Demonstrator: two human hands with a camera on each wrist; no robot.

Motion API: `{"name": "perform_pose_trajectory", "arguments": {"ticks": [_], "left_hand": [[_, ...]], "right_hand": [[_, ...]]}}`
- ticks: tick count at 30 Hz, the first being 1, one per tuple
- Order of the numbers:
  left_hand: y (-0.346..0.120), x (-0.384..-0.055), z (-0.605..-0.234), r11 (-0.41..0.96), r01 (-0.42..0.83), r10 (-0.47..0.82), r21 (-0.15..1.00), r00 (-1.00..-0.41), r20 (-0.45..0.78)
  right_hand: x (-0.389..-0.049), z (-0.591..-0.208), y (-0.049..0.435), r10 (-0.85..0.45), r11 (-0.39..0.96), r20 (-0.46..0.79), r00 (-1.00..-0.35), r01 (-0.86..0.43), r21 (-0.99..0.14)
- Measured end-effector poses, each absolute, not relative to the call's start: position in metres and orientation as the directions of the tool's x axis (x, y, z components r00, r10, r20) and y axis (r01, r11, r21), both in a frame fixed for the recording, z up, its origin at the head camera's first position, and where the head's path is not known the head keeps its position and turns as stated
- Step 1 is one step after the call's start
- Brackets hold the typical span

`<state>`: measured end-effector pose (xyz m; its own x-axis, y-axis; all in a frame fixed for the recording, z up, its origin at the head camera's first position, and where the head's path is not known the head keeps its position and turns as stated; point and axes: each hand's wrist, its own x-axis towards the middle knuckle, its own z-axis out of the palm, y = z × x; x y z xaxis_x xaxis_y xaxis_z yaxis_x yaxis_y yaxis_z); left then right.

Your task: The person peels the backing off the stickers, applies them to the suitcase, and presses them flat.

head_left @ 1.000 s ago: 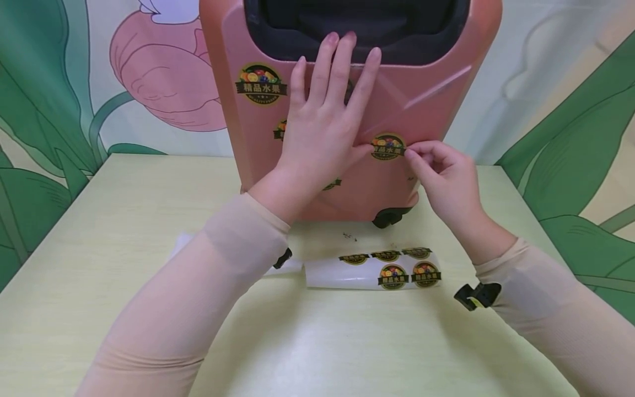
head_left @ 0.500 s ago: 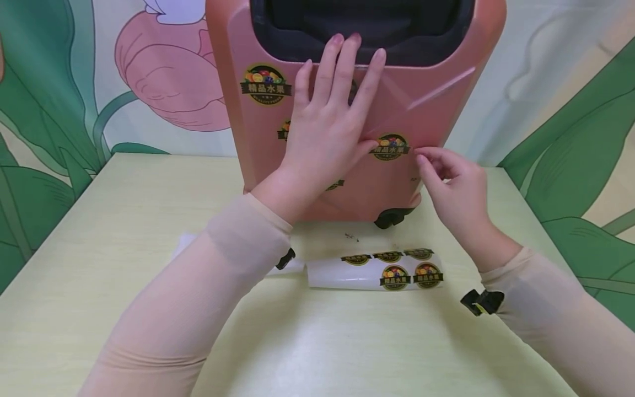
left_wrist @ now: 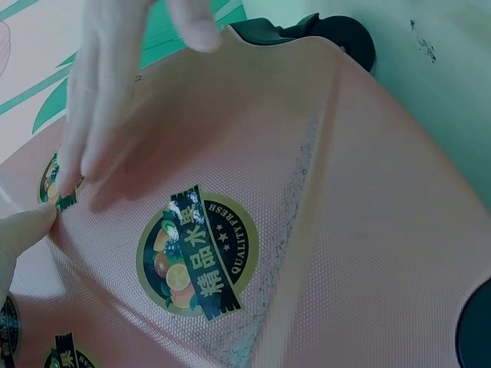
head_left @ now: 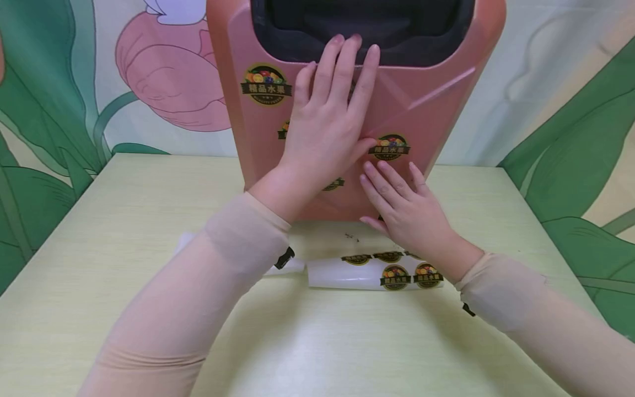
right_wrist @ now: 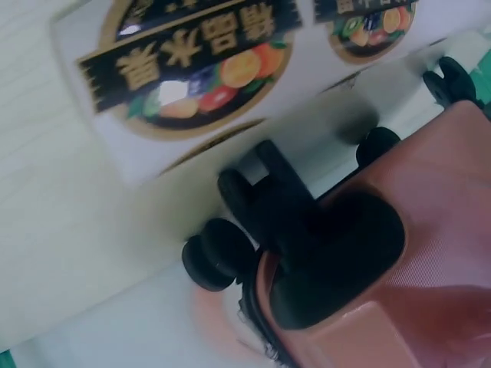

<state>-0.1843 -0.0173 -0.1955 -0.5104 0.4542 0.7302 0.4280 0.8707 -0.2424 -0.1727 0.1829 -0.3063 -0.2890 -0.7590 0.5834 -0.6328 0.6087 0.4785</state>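
A pink suitcase (head_left: 436,110) stands upright on the table with round fruit-label stickers on its front. My left hand (head_left: 322,127) lies spread over the shell, its fingertips reaching the black recess (head_left: 421,52) and partly covering some stickers. Its thumb touches the edge of the right-hand sticker (head_left: 389,148). Just below that sticker is my right hand (head_left: 409,212), fingers extended towards it. In the left wrist view, the right fingers (left_wrist: 80,115) reach that sticker, near the left thumb (left_wrist: 27,234). Another sticker (left_wrist: 198,253) shows whole there. Neither hand grips anything.
A curled white sticker sheet (head_left: 342,275) with several labels lies in front of the suitcase, partly behind the right wrist. Black wheels (right_wrist: 219,253) show under the suitcase in the right wrist view. The pale table (head_left: 317,347) meets a printed backdrop (head_left: 168,77).
The right hand had pinched fingers at the sticker's right edge, then drew away to the right. Now it has swung lower left with fingers extended. The left hand stays nearly still.
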Motion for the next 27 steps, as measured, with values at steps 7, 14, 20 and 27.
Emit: {"name": "perform_pose_trajectory", "arguments": {"ticks": [7,14,20,27], "left_hand": [[-0.016,-0.184,-0.195,0.875,0.421,0.445,-0.239,-0.507,0.738],[-0.015,-0.184,-0.194,0.874,0.43,0.44,-0.225,-0.509,0.74],[-0.018,-0.186,-0.195,0.871,0.447,0.437,-0.205,-0.51,0.741],[-0.021,-0.187,-0.196,0.858,0.48,0.44,-0.183,-0.504,0.743]], "right_hand": [[-0.174,-0.307,0.176,-0.733,0.659,0.582,-0.35,-0.577,0.483],[-0.181,-0.305,0.181,-0.722,0.667,0.584,-0.372,-0.599,0.443],[-0.184,-0.307,0.184,-0.725,0.671,0.58,-0.371,-0.57,0.475],[-0.185,-0.307,0.188,-0.73,0.671,0.567,-0.382,-0.557,0.489]]}}
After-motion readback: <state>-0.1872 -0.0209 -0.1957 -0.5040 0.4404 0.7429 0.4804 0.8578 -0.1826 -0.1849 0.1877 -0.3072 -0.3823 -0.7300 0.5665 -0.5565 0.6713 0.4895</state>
